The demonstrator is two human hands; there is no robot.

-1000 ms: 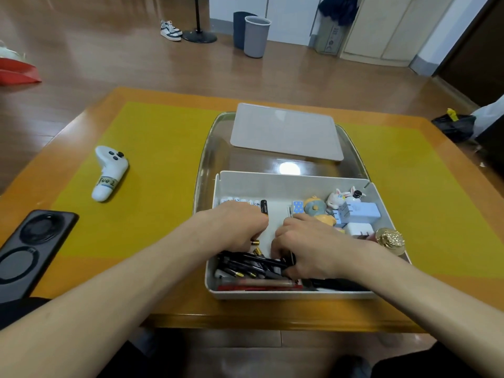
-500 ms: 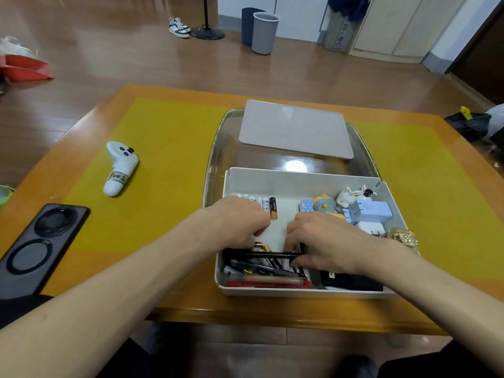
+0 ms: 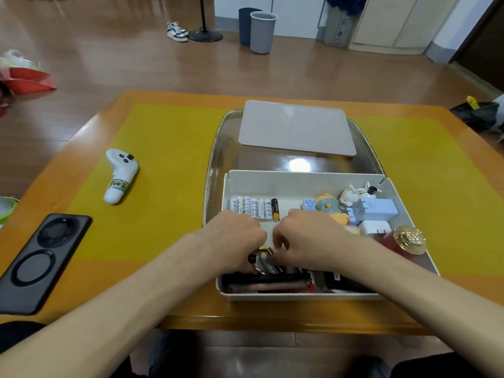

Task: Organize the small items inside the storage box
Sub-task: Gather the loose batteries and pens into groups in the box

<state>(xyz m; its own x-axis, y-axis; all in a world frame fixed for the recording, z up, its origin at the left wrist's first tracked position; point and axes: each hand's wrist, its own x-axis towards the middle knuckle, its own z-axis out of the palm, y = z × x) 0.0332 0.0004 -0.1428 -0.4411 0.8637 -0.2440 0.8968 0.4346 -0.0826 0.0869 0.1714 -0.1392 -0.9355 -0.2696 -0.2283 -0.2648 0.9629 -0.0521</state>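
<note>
Now exposed, a full row of batteries [image 3: 253,208] lines the storage box [image 3: 305,179] back-left on the desk [image 3: 169,98], while left hand [image 3: 236,236] and right hand [image 3: 308,237], drawn back nearer than before, curl over loose batteries [image 3: 266,253] above the pens [image 3: 268,282], grip indeterminate.

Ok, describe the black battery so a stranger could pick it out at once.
Start at the white storage box on the table. Along its far left side lies a row of batteries laid side by side. The black battery ends that row on the right; the others are white.
</note>
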